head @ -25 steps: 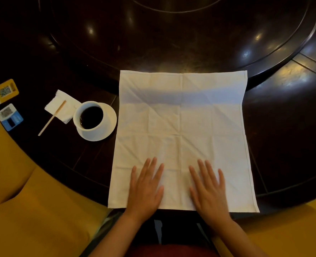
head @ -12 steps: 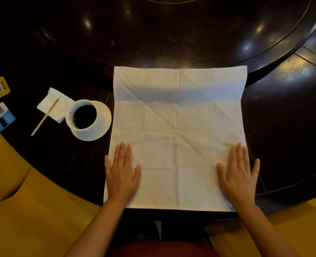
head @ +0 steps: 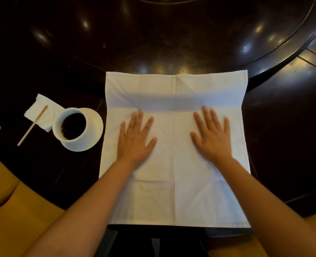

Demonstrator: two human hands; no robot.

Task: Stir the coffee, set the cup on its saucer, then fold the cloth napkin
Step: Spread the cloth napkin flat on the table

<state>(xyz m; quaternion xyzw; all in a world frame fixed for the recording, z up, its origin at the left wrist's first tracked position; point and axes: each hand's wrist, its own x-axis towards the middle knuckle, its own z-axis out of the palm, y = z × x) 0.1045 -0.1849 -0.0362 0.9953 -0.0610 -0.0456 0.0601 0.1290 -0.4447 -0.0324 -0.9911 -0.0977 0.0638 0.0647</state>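
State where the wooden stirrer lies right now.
In the head view, the wooden stirrer lies at the left, resting across the paper napkin, just left of the coffee cup.

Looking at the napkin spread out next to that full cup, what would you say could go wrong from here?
The saucer sits close beside the cloth napkin; a fold swung leftward might knock the cup and spill coffee. The napkin's near edge hangs at the table rim, so the left hand and right hand could drag it off.

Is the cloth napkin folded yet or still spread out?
Spread out: the cloth napkin lies flat in one layer, all four edges showing, both hands palm-down on it.
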